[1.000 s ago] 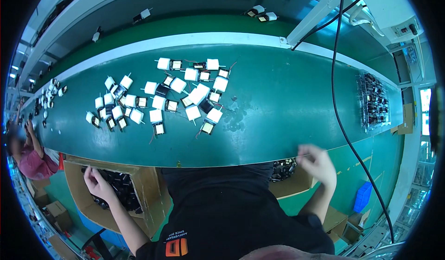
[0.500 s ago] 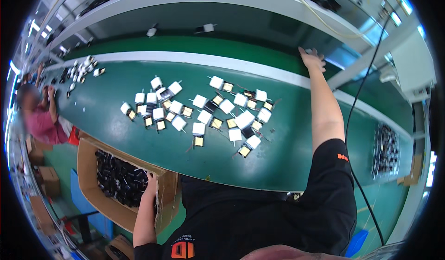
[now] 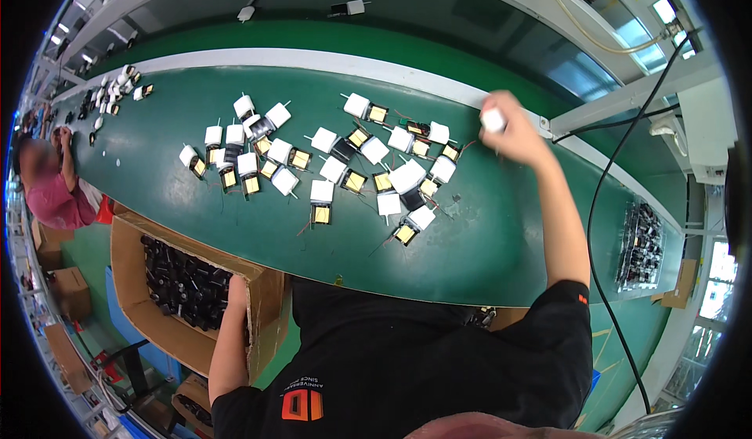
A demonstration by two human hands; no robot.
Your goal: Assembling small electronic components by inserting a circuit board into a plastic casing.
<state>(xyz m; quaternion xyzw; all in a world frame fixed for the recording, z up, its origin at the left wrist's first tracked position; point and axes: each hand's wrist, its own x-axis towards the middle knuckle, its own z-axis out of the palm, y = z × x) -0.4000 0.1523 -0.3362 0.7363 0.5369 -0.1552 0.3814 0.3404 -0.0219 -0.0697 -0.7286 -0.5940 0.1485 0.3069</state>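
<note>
My right hand (image 3: 513, 133) is closed around a white block-shaped part (image 3: 493, 120), above the far right of the green table (image 3: 501, 259). The hand is a little blurred. Nearest to it on the table are several white-cased units, such as a white block with a yellow-and-black wound part (image 3: 406, 177), spread with thin wires and prongs sticking out. Down at the left, my left hand (image 3: 237, 292) is at the right rim of a cardboard box (image 3: 262, 314); its fingers are hidden there. Black plastic pieces (image 3: 184, 286) are heaped inside the box.
Beyond the table's pale raised edge runs a green belt (image 3: 313, 43) carrying a few units. A person (image 3: 55, 180) sits at the far left near another pile of units (image 3: 117, 86). A black cable (image 3: 599, 212) hangs at right, near a clear tray of parts (image 3: 641, 247).
My right hand has come back from the belt to above the table, going from spread fingers to closed around a white part. My left hand has stayed at the box rim.
</note>
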